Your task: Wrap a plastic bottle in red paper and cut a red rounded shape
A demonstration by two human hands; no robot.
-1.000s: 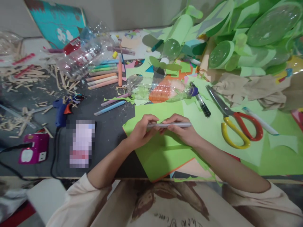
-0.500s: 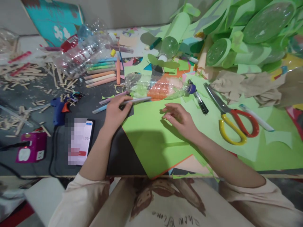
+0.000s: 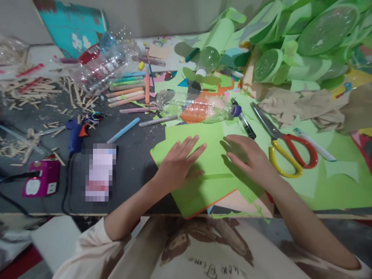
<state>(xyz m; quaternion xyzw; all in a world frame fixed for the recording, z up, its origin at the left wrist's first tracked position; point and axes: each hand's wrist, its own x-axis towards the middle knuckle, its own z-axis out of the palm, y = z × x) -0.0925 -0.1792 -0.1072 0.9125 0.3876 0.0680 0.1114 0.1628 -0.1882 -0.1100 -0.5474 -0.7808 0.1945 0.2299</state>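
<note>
My left hand [image 3: 181, 161] is over the light green paper [image 3: 200, 195], its fingers spread and stretched forward, holding nothing. Above the paper's right part is my right hand [image 3: 248, 155], fingers apart and slightly bent, with nothing between them. Beyond both hands a clear plastic bottle [image 3: 200, 106] with a purple cap lies on its side. A grey felt-tip pen [image 3: 158, 121] and a blue felt-tip pen [image 3: 123, 130] rest on the dark table to the left of the paper. To the right of my right hand lie large scissors [image 3: 276, 133] with one red and one yellow handle, beside a black marker [image 3: 247, 124].
A blue glue gun [image 3: 74, 135], a phone [image 3: 100, 172] and a magenta power adapter [image 3: 43, 178] occupy the left side. Small wooden sticks [image 3: 35, 93] are scattered behind them. Green paper-and-bottle constructions [image 3: 308, 50] crowd the back right, near crumpled brown paper [image 3: 305, 104].
My left hand has let go of the grey pen and moved right onto the green paper. The pens at left have shifted. My right hand has moved slightly right and nearer to me.
</note>
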